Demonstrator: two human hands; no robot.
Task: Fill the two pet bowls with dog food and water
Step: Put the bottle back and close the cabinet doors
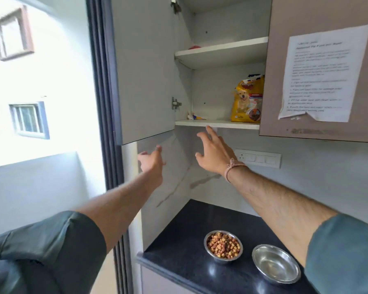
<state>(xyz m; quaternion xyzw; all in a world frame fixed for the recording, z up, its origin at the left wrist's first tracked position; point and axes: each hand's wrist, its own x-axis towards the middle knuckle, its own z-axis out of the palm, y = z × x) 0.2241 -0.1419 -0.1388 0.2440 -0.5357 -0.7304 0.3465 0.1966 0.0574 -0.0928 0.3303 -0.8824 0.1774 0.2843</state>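
A yellow dog food bag stands upright on the lower shelf of the open wall cabinet. On the black counter sit two steel bowls: the left bowl holds brown kibble, the right bowl holds no kibble. My left hand is raised just below the open cabinet door, fingers loose, holding nothing. My right hand reaches up with spread fingers, its fingertips just under the shelf's front edge, left of the bag and apart from it.
A small white and yellow item lies at the shelf's left. The right cabinet door carries a printed sheet. A switch plate is on the wall. A bright window opening fills the left.
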